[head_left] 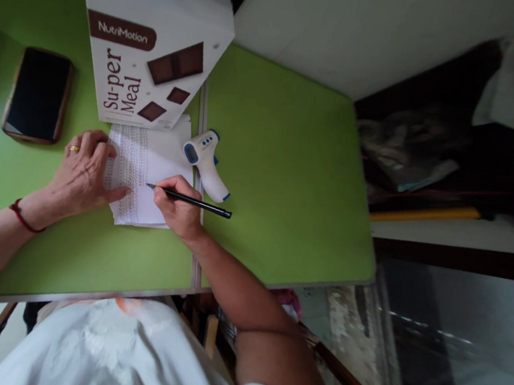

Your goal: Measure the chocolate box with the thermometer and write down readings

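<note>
Right hand (pixel 180 210) clamped on pen (pixel 212 207); left hand (pixel 82 171), thumb apart, on paper (pixel 167 152) near desk (pixel 285 189) front edge; weak press could skew paper.

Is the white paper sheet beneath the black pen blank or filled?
Partly filled: the white paper sheet shows rows of dark marks at left, bare space right.

White box (pixel 155 47) bears "NutriMotion" on brown band (pixel 121 30), "Su-per Meal" below; writing (pixel 128 157) on paper (pixel 164 155) illegible from here.

It looks like a home, with a phone (pixel 38 96) and a meal carton (pixel 162 42) on a green table (pixel 295 178).
</note>
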The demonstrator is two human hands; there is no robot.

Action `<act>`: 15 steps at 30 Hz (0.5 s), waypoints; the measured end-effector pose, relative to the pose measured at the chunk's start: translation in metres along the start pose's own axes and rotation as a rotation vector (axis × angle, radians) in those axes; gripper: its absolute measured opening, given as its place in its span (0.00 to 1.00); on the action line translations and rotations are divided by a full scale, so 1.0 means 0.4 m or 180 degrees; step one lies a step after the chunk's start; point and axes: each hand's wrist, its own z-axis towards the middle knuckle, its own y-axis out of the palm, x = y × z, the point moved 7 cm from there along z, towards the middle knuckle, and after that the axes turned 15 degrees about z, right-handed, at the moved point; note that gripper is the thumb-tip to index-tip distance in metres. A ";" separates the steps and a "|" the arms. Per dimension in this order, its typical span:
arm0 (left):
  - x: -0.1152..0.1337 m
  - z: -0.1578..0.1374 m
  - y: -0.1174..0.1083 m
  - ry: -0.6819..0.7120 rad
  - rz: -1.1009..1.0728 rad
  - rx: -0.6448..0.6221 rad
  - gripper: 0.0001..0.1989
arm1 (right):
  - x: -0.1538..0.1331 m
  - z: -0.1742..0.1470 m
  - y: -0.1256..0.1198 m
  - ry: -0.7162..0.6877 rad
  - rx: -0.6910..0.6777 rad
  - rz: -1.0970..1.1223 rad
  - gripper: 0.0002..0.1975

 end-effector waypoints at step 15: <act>-0.050 0.008 -0.001 -0.0190 -0.0718 0.0178 0.27 | -0.035 0.019 -0.011 -0.0790 -0.0432 -0.1228 0.12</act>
